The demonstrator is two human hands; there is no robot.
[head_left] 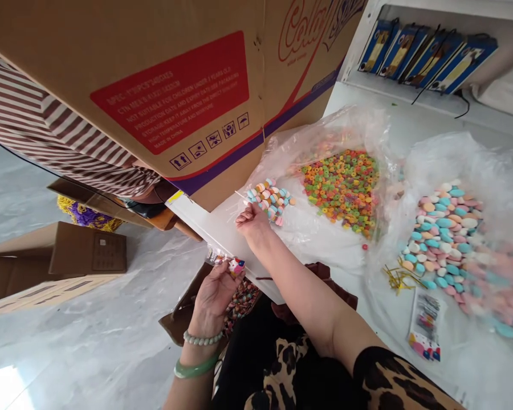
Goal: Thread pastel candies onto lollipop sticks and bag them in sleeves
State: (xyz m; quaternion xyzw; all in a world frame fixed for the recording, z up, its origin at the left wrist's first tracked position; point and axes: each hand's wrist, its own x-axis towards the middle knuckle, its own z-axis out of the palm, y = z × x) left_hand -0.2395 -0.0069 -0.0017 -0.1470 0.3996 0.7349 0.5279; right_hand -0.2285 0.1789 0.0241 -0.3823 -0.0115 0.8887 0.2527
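Note:
My left hand (217, 287), with a beaded bracelet and a green bangle, pinches a small clear packet with a colourful printed end (236, 266) just off the table's edge. Beyond it, my right hand (252, 221) is closed above the white table, beside a small pile of pastel candies (270, 197); what its fingers hold, if anything, is too small to name. Orange and green ring candies (342, 191) lie in an open plastic bag. Farther right, another bag holds pastel oval candies (448, 239).
A big cardboard box (188, 74) stands on the table's far left, near a person in a striped garment (64, 125). Blue packs (427, 57) line a shelf. Flat printed packets (426, 324) and gold ties (399, 278) lie at right. Wrapped items fill a box below my hands.

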